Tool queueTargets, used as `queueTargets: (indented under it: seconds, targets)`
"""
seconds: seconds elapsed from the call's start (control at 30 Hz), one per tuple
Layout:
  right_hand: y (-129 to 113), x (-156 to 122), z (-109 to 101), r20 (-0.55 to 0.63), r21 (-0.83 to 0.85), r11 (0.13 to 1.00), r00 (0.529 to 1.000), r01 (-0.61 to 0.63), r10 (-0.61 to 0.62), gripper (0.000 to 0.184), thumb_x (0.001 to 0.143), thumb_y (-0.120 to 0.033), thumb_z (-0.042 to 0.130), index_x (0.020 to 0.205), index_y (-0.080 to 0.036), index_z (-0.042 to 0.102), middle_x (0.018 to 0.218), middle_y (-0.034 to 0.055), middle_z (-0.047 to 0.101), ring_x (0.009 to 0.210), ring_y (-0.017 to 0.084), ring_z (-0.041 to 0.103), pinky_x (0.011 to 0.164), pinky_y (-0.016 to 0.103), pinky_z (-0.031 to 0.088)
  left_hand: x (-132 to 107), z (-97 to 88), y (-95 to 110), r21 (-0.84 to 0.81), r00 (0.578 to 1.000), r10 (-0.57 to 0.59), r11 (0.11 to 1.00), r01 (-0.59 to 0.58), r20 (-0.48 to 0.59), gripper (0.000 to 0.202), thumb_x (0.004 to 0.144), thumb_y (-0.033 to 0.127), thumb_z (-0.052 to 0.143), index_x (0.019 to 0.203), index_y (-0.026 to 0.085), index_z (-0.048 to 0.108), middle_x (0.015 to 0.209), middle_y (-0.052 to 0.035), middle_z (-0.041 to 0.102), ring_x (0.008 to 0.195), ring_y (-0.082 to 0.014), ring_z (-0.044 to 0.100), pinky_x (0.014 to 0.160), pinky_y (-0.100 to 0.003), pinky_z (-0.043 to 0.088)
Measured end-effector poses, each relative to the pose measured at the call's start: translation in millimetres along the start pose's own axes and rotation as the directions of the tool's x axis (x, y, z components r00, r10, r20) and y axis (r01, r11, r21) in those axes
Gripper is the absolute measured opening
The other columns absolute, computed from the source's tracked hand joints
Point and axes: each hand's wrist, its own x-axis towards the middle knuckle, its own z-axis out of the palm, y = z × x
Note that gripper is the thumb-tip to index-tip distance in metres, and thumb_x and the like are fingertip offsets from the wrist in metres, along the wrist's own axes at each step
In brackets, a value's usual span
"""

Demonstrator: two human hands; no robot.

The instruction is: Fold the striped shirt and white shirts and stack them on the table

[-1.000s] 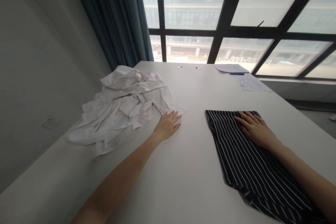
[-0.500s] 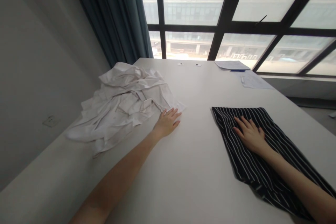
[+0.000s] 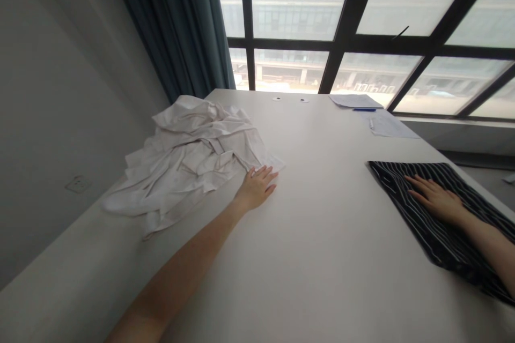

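My left hand (image 3: 256, 186) lies flat and open on the white table (image 3: 314, 236), its fingertips touching the near corner of a crumpled white garment (image 3: 189, 158) heaped at the left. My right hand (image 3: 436, 199) rests flat, fingers spread, on a folded black cloth with thin white stripes (image 3: 438, 220) near the table's right edge. Neither hand grips anything.
Sheets of paper (image 3: 354, 100) and a blue pen (image 3: 364, 109) lie at the far right of the table, with another sheet (image 3: 388, 126) nearer. A dark curtain (image 3: 177, 27) and large windows stand behind. A wall runs along the left.
My right hand has slid the striped cloth to the right, from the table's middle toward its right edge. The left hand and the white garment have stayed put.
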Motion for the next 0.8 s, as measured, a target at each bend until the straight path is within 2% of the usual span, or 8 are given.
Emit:
queueTargets:
  seconds: [0.07,0.13,0.27,0.37,0.43,0.57,0.8]
  targets:
    - [2,4,-2,0.02,-0.021,1.0,1.0,-0.007,0.007,0.059,0.088,-0.042,0.043,0.142,-0.019,0.05,0.151,0.0155,0.041,0.139,0.043,0.033,0.107,0.064,0.028,0,0.2,0,-0.001,1.0,-0.001,1.0,0.001,-0.003,0.041,0.099,0.036,0.038,0.138,0.025,0.048,0.151,-0.0057,0.043,0.142,-0.0218,0.034,0.116,-0.051,0.022]
    - [-8,5,-4,0.0,-0.031,0.999,0.999,-0.032,0.032,0.059,0.089,-0.042,0.041,0.142,-0.018,0.049,0.152,0.016,0.04,0.138,0.043,0.034,0.107,0.064,0.027,0,0.4,0,-0.001,1.0,-0.002,1.0,0.002,-0.009,0.041,0.099,0.036,0.038,0.138,0.025,0.048,0.151,-0.0059,0.043,0.142,-0.0218,0.034,0.116,-0.051,0.023]
    - [-55,-7,0,-0.092,0.039,0.999,0.995,-0.027,0.031,0.06,0.096,-0.041,0.027,0.148,-0.015,0.038,0.152,0.0174,0.039,0.138,0.037,0.037,0.105,0.057,0.038,0,0.1,1,-0.009,1.0,-0.002,1.0,0.001,-0.02,0.041,0.099,0.036,0.038,0.137,0.026,0.049,0.15,-0.0062,0.044,0.141,-0.0219,0.035,0.116,-0.05,0.023]
    - [-91,-22,10,-0.118,0.012,0.999,0.993,-0.031,0.032,0.063,0.095,-0.051,0.024,0.149,-0.022,0.038,0.152,0.0145,0.039,0.135,0.04,0.04,0.101,0.067,0.036,-1,-0.7,2,-0.009,1.0,-0.001,1.0,0.001,-0.022,0.04,0.099,0.035,0.037,0.137,0.027,0.049,0.15,-0.006,0.044,0.141,-0.0218,0.035,0.116,-0.05,0.023]
    - [-104,-29,16,-0.16,-0.01,0.999,0.986,-0.046,0.044,0.063,0.095,-0.052,0.022,0.148,-0.024,0.039,0.153,0.0129,0.039,0.133,0.042,0.04,0.099,0.072,0.034,-1,-0.8,1,-0.001,1.0,0.001,1.0,-0.001,-0.021,0.04,0.099,0.035,0.037,0.137,0.026,0.048,0.15,-0.006,0.044,0.141,-0.0217,0.035,0.116,-0.051,0.023]
    - [-103,-28,16,-0.155,0.019,0.999,0.986,-0.051,0.053,0.06,0.097,-0.046,0.018,0.148,-0.023,0.04,0.154,0.0103,0.038,0.134,0.043,0.039,0.099,0.074,0.033,-1,0.4,1,0.001,1.0,0.006,1.0,-0.006,-0.028,0.04,0.099,0.035,0.038,0.137,0.026,0.048,0.15,-0.0061,0.045,0.141,-0.0219,0.036,0.116,-0.051,0.024]
    - [-72,-10,5,-0.093,0.064,0.995,0.992,-0.076,0.081,0.057,0.098,-0.041,0.022,0.149,-0.022,0.04,0.154,0.0124,0.037,0.135,0.045,0.037,0.1,0.075,0.029,-1,0.7,1,-0.006,1.0,0.0,1.0,0.0,-0.021,0.04,0.099,0.035,0.037,0.137,0.027,0.049,0.15,-0.006,0.044,0.141,-0.022,0.036,0.116,-0.051,0.024]
